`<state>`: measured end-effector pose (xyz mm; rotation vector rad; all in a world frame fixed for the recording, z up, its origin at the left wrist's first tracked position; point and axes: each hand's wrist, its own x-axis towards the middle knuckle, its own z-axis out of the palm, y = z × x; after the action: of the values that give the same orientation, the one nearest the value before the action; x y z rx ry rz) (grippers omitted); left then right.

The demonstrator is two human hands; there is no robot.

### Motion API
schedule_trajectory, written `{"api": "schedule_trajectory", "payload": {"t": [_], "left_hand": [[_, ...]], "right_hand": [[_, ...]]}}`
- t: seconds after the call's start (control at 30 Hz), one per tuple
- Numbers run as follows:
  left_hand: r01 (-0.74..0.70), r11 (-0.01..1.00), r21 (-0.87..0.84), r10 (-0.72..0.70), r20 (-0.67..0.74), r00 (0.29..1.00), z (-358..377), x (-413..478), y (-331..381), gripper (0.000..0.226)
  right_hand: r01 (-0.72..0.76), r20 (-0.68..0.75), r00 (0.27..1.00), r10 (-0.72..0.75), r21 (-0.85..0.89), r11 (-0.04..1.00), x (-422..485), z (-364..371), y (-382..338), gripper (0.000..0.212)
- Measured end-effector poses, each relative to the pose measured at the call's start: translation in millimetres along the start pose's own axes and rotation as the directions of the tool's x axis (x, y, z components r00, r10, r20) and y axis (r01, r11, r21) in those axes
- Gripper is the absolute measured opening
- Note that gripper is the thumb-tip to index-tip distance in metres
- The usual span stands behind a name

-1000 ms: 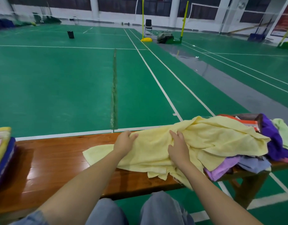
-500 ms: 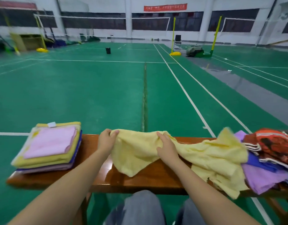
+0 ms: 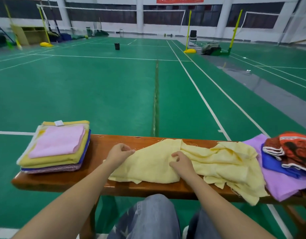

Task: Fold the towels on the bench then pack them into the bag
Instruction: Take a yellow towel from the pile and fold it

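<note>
The left hand (image 3: 120, 153), at lower centre of the frame, pinched the left corner of the pale yellow towel (image 3: 217, 163) between thumb and curled fingers. The right hand (image 3: 182, 163), just to its right, lay on the same towel with its fingers curled and a small fold of cloth gathered under the fingertips. Both forearms entered from the bottom edge of the frame, above the person's jeans-clad knees (image 3: 152, 218). The yellow towel lay crumpled across the middle of the wooden bench (image 3: 62, 180); its near edge hung over the front of the seat, and its right end touched the unfolded pile. That pile, at the right edge of the frame, consisted of a purple towel (image 3: 283, 185), a blue towel (image 3: 276, 165) on top of it and an orange patterned towel (image 3: 297, 149) uppermost. At the left end of the bench, well apart from both hands, stood a stack of folded towels (image 3: 57, 145) with a pink one on top. Behind the bench lay the green court floor (image 3: 97, 92), with a black bin (image 3: 117, 46) and a chair (image 3: 193, 36) in the upper part of the frame.
</note>
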<state>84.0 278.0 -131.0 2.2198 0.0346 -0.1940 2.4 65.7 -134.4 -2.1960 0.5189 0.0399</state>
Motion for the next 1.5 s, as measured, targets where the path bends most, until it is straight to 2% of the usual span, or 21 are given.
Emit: {"api": "schedule_trajectory", "payload": {"t": [0.2,0.37,0.43,0.53,0.67,0.73,0.83,0.87,0.93,1.03,1.1,1.17,1.33,1.43,1.5], "left_hand": [[-0.023,0.985,0.169,0.014,0.057,0.998,24,18,7,0.038],[-0.035,0.889,0.456,-0.014,0.105,0.994,40,32,13,0.045],[-0.035,0.873,0.487,-0.035,0.134,0.99,45,36,16,0.044],[-0.042,0.906,0.422,-0.04,0.184,0.982,45,36,22,0.037],[-0.038,0.996,0.076,0.03,0.097,0.995,29,37,36,0.029],[-0.133,0.991,-0.008,0.133,-0.014,0.991,17,37,55,0.027],[-0.348,0.931,-0.109,0.318,-0.226,0.921,0,28,90,0.026],[-0.398,0.904,-0.153,0.352,-0.261,0.899,-4,24,99,0.025],[-0.429,0.874,-0.229,0.379,-0.23,0.896,-8,13,111,0.023],[-0.345,0.917,-0.201,0.351,-0.01,0.936,-1,-4,105,0.022],[-0.258,0.96,-0.112,0.274,0.161,0.948,12,-16,91,0.023],[-0.184,0.98,-0.072,0.196,0.252,0.948,28,-21,68,0.023],[-0.141,0.99,0.026,0.132,0.215,0.968,46,-16,31,0.032],[-0.131,0.988,0.079,0.119,0.144,0.982,53,-13,31,0.046],[-0.1,0.978,0.182,0.071,0.158,0.985,57,-8,32,0.041]], "right_hand": [[-0.031,-0.048,0.998,0.043,0.225,0.974,21,3,-5,0.039],[-0.079,-0.031,0.995,0.093,0.314,0.946,40,6,-6,0.042],[-0.082,-0.014,0.996,0.09,0.309,0.948,45,8,-6,0.046],[-0.067,-0.026,0.997,0.079,0.304,0.95,47,5,-7,0.051],[0.032,-0.062,0.998,-0.011,0.357,0.933,44,-18,-21,0.056],[0.126,-0.098,0.991,-0.095,0.38,0.916,41,-36,-38,0.057],[0.26,-0.185,0.962,-0.2,0.41,0.874,36,-62,-66,0.059],[0.297,-0.222,0.95,-0.22,0.419,0.858,33,-70,-72,0.059],[0.327,-0.277,0.935,-0.221,0.432,0.841,29,-81,-75,0.06],[0.287,-0.275,0.943,-0.189,0.376,0.881,21,-84,-54,0.062],[0.225,-0.232,0.959,-0.163,0.273,0.935,16,-77,-28,0.063],[0.16,-0.194,0.973,-0.124,0.182,0.97,11,-71,0,0.064],[0.003,-0.06,0.998,-0.004,-0.007,1.0,3,-69,50,0.059],[-0.024,-0.015,1.0,0.023,-0.051,0.998,1,-69,62,0.059],[-0.033,-0.013,0.999,0.033,-0.048,0.998,2,-69,65,0.06]]}}
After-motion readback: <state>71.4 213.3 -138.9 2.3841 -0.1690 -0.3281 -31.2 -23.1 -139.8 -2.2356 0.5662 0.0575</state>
